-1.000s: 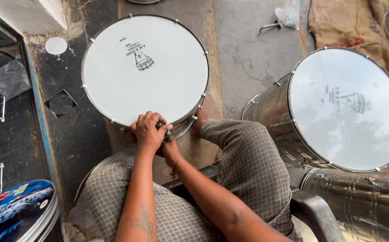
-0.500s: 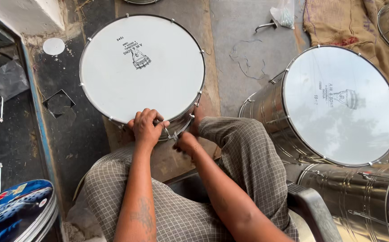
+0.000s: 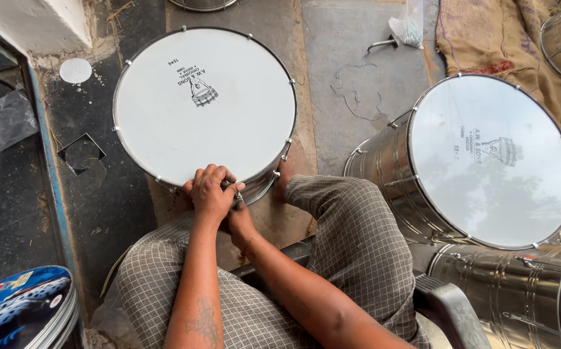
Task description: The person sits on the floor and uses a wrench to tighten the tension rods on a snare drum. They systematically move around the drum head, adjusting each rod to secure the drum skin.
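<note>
The big round white-skinned drum with a shiny metal rim (image 3: 204, 106) lies flat on the grey floor (image 3: 351, 116), skin up, so its middle line points straight up at the camera. It sits just past the person's knees. A second shiny steel drum with a white skin (image 3: 487, 158) leans to the right of it. The left hand (image 3: 209, 192) is curled shut on the near edge of the first drum, at a small metal rim bolt (image 3: 237, 194). The right hand (image 3: 240, 220) is tucked under it; I cannot tell its grip. This looks like tightening one bolt. The next move likely needs a firm, steady turn there.
</note>
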